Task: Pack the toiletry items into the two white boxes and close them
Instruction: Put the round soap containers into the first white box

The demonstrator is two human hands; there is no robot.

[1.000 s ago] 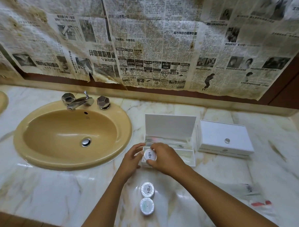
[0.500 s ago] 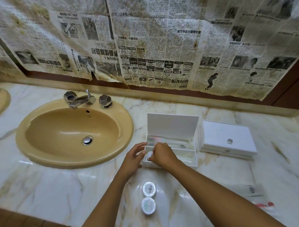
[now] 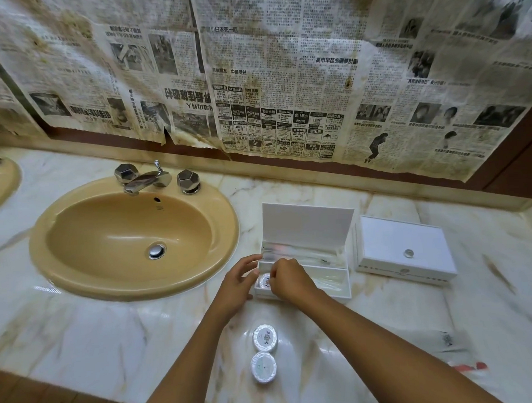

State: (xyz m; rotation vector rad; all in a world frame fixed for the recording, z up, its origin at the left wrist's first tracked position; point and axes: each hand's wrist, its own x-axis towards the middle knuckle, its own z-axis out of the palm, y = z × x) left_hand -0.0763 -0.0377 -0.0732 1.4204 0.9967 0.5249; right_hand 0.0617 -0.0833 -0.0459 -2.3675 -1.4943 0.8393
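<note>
Round soap [image 3: 264, 281] in open box [image 3: 308, 227], under right hand [image 3: 289, 281] grip

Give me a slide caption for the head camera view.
Right hand sets a round soap into the open white box; two more soaps wait on the marble counter.

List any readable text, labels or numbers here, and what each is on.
"RM296": in an ad on the wall newspaper.
"中國受益": small heading on the same newspaper.
Other newspaper headlines and columns: too blurred to read reliably.
Round packets on the counter: printed emblem, lettering too small.
Closed box and open box: no readable text.
</note>
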